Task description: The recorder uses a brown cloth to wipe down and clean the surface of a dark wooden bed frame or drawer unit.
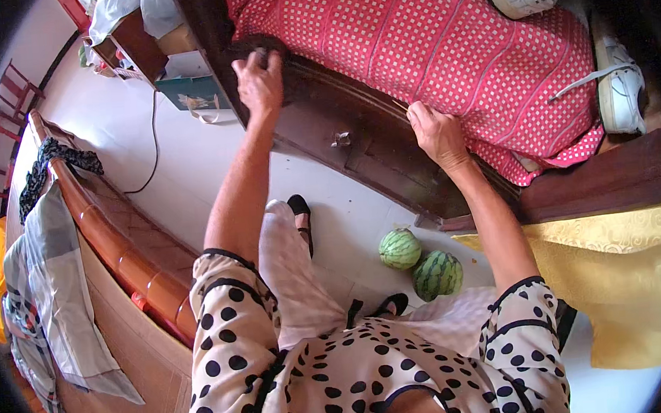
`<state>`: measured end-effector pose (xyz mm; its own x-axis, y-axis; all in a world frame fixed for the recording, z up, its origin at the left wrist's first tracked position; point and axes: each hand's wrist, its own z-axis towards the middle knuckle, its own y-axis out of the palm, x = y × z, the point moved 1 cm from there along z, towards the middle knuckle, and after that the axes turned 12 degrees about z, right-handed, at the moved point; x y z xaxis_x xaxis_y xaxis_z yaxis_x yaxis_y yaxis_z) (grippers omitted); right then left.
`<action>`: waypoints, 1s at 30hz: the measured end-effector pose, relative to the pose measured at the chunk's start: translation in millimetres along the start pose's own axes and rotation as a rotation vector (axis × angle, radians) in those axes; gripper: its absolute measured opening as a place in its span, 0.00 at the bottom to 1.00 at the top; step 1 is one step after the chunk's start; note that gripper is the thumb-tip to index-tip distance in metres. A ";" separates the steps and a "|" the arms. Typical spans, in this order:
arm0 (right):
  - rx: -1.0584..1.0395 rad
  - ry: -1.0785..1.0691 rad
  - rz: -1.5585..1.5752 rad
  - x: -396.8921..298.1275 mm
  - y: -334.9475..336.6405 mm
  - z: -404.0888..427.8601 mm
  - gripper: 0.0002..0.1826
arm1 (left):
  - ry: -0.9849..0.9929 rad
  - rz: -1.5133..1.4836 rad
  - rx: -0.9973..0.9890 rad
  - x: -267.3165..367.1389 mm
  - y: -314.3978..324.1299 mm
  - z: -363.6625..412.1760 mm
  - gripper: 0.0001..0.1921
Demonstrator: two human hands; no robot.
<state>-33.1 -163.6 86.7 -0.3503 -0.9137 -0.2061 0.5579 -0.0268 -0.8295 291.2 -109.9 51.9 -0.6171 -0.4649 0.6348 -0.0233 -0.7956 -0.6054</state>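
My left hand [261,88] is over the left end of a dark wooden chest [373,159]. Its fingers are bent around or against something dark and fuzzy [289,45], and the grip is not clear. Between the thumb and fingers of my right hand [434,129] is a thin wooden stick [399,105], its tip pointing up and left. That hand is by the chest's top edge, beside a red cloth [410,37] with small white squares spread over the top. A metal clasp [341,140] sits on the chest's front.
White sneakers [621,87] rest at the right end of the chest. Two watermelons [438,275] lie on the floor by my feet. A wooden sofa [118,240] draped with cloths stands to the left. Yellow fabric [622,282] hangs at right; a green box [193,93] stands beyond the chest.
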 end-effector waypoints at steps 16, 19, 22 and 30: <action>0.031 -0.027 -0.019 -4.0 -2.1 -1.3 0.05 | -0.834 -1.297 -0.586 38.4 -4.1 -143.4 0.17; 0.037 -0.007 0.020 -5.4 -4.1 -1.5 0.06 | -1.237 -1.497 -0.502 20.9 4.2 -126.6 0.16; 0.061 0.123 0.060 -11.1 -4.3 0.5 0.05 | -1.243 -1.491 -0.363 28.9 20.0 -118.2 0.19; -0.055 0.171 0.026 -51.8 5.3 53.3 0.07 | -1.268 -1.240 -0.160 57.9 32.4 -118.0 0.21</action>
<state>28.1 -138.0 120.6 -0.4623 -0.8311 -0.3091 0.5277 0.0223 -0.8491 161.9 -116.8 12.4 0.7438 0.2732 0.6101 -0.0751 -0.8727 0.4824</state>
